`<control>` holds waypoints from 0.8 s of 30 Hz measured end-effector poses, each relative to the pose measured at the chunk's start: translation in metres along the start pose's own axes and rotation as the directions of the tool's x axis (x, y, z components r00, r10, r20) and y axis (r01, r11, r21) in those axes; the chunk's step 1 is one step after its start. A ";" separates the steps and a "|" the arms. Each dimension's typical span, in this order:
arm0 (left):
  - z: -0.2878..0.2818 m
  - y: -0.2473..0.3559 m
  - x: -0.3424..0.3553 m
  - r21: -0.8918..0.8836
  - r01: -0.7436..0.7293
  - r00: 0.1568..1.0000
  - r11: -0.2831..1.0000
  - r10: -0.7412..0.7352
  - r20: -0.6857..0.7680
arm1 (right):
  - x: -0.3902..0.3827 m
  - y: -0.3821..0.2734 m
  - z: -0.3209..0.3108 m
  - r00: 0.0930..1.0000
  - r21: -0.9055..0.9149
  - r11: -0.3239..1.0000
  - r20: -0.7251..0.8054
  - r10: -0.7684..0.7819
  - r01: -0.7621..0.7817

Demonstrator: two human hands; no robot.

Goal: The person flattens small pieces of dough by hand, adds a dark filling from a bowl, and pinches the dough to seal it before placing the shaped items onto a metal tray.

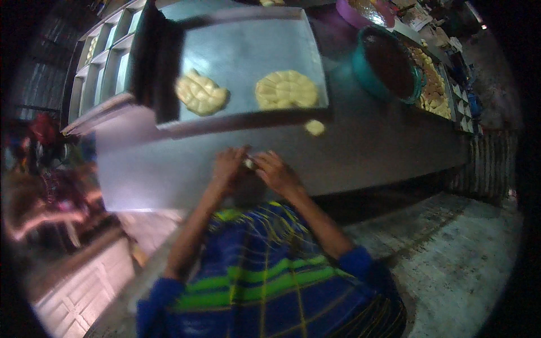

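Note:
My left hand (230,166) and my right hand (273,172) meet above the steel worktop (141,169), their curled fingers closed on a small pale dough piece (249,163), partly hidden between them. Just beyond them lies a metal tray (242,48) with two flattened, segmented dough rounds: an irregular one (200,94) at the left and a rounder one (286,89) at the right. A loose round lump of dough (315,127) sits on the worktop below the tray's right part.
A teal basin (366,70) stands right of the tray, with a purple basin (352,14) behind it and a tray of browned pieces (431,84) beyond. Sectioned metal trays (110,53) are at the left. Blurred red shapes (45,129) crowd the left edge.

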State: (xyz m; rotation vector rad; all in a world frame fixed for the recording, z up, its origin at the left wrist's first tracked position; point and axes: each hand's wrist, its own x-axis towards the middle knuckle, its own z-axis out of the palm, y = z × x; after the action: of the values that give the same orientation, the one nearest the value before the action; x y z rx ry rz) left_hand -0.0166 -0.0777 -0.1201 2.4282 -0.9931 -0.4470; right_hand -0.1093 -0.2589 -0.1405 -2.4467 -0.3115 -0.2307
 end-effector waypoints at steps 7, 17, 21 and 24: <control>-0.025 -0.019 -0.015 -0.019 -0.069 0.997 0.997 0.069 0.029 | 0.021 -0.001 -0.018 0.997 0.064 0.996 0.052 -0.065 0.061; -0.028 -0.030 -0.027 -0.133 -0.030 0.999 0.991 0.033 0.024 | 0.002 0.007 -0.001 0.996 0.004 1.000 0.084 -0.022 0.022; -0.016 -0.026 -0.021 0.005 -0.085 0.996 0.996 0.086 -0.032 | 0.002 -0.003 0.007 0.998 -0.025 1.000 0.069 0.010 -0.008; -0.012 -0.019 -0.015 0.022 -0.104 0.993 0.994 0.105 -0.053 | 0.009 -0.012 -0.002 0.998 0.053 0.997 0.023 0.063 -0.064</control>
State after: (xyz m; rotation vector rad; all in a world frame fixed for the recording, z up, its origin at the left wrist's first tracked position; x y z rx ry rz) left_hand -0.0108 -0.0513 -0.1186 2.3782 -1.0994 -0.3355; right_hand -0.1044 -0.2494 -0.1297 -2.4030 -0.2458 -0.1664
